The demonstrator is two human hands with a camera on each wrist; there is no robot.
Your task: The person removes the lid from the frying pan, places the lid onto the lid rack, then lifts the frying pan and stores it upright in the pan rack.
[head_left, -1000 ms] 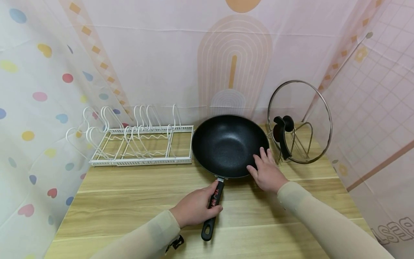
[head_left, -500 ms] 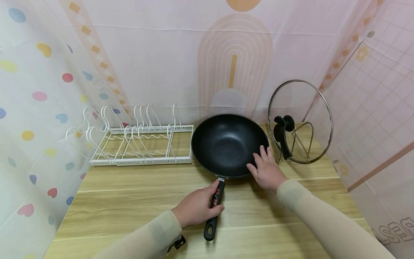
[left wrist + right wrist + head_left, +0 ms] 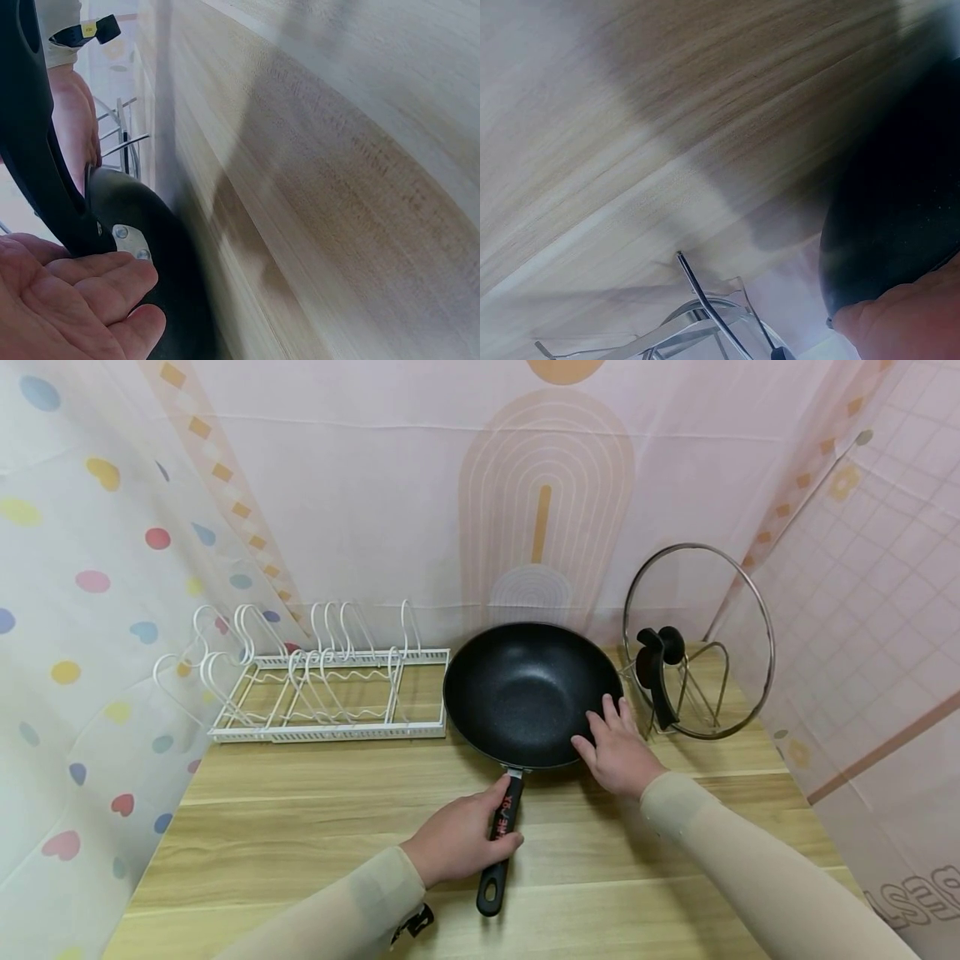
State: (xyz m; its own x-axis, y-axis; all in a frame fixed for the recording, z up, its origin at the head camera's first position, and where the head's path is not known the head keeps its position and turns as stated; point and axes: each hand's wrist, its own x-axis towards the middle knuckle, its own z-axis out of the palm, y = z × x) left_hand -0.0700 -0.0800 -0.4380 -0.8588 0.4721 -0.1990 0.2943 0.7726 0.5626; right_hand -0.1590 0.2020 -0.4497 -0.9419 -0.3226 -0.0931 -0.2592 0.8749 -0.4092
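A black nonstick wok (image 3: 532, 693) with its bowl facing up appears to sit on the wooden table in the head view. Its black handle (image 3: 491, 889) points toward me. My left hand (image 3: 461, 839) grips this handle, thumb across the top; the left wrist view shows its fingers (image 3: 124, 281) beneath, close to the riveted bracket (image 3: 131, 241). On the wok's right side, my right hand (image 3: 621, 756) rests spread fingers over the rim. In the right wrist view only part of that hand (image 3: 907, 319) shows against the dark wok.
A white wire rack (image 3: 352, 732) with several upright loops stands at the wok's left, close to its rim. To the right, a glass lid (image 3: 770, 647) with a black knob stands upright in a metal wire holder (image 3: 723, 672). Printed curtains (image 3: 360, 510) enclose the table.
The left hand and the handle end have shifted slightly to the right. The right hand stays at the rim. Rack and lid keep their places.
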